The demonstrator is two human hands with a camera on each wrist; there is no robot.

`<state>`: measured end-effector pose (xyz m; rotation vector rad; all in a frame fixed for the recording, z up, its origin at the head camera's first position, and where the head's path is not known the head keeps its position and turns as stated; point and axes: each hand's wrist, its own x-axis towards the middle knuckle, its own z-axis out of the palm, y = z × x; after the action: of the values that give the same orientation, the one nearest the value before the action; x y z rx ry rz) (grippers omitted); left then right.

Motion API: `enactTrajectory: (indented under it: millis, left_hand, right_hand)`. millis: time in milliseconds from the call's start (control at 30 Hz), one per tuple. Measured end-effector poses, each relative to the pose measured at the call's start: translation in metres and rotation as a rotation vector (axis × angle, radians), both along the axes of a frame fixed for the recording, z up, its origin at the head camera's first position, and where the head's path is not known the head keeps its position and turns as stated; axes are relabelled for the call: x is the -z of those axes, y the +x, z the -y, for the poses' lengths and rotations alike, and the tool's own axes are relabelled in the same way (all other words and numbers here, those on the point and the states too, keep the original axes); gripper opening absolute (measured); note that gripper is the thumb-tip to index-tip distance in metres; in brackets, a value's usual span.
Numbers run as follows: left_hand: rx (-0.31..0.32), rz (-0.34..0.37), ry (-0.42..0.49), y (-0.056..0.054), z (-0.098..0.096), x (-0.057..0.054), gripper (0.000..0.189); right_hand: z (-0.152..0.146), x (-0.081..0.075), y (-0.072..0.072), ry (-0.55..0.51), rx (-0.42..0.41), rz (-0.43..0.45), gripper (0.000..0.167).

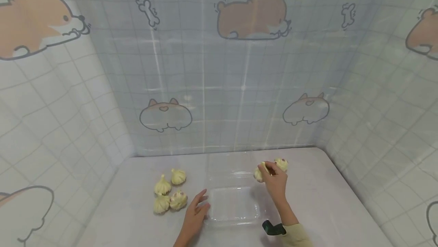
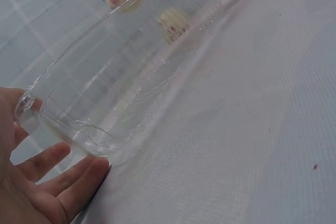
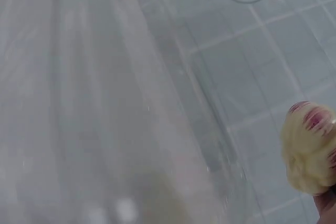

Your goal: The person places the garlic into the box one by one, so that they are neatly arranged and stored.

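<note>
In the head view my right hand (image 1: pixel 276 183) pinches a garlic bulb (image 1: pixel 258 174) by its top, above the right back of a clear plastic box (image 1: pixel 234 222). The right wrist view shows this pale bulb (image 3: pixel 310 148) with pinkish patches at the fingertips. A second garlic bulb (image 1: pixel 282 164) sits just behind that hand. My left hand (image 1: pixel 195 216) rests at the box's left side, its fingers spread loosely along the wall. Seen from the left wrist, those fingers (image 2: pixel 84 184) are fairly straight beside the box's clear corner.
Several garlic bulbs (image 1: pixel 162 186) stand grouped on the table (image 1: pixel 130 216) to the left of the box. The box's clear lid (image 1: pixel 229 165) lies folded back behind it. Cartoon-printed sheets (image 1: pixel 219 68) form walls at the back and both sides.
</note>
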<state>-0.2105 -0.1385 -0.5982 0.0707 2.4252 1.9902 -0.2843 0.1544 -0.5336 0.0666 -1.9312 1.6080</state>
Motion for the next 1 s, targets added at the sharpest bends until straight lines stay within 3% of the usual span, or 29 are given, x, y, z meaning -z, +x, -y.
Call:
enactTrajectory:
  millis: [200, 267, 367, 633, 833, 1000]
  left_hand:
    - [-0.004, 0.028, 0.022, 0.002, -0.001, -0.002, 0.052]
    - [-0.006, 0.037, 0.021, 0.002, -0.001, -0.002, 0.052]
    - [-0.012, 0.046, 0.032, 0.002, -0.002, -0.002, 0.052]
    - [0.019, 0.03, 0.033, 0.0, -0.001, -0.004, 0.053]
    - [0.011, -0.02, 0.0, -0.003, 0.0, -0.002, 0.051]
    - [0.009, -0.012, -0.001, -0.003, 0.001, -0.003, 0.051]
  right_hand:
    - [0.033, -0.026, 0.017, 0.017, -0.029, -0.047, 0.015]
    - [0.042, -0.027, 0.018, 0.009, -0.049, -0.053, 0.014]
    - [0.055, -0.023, 0.016, -0.01, -0.065, -0.076, 0.011]
    - [0.083, 0.009, -0.003, -0.02, -0.065, -0.063, 0.009]
    - [0.102, 0.015, -0.004, -0.027, -0.098, -0.077, 0.011]
    - [0.116, 0.015, 0.0, -0.012, -0.124, -0.076, 0.012]
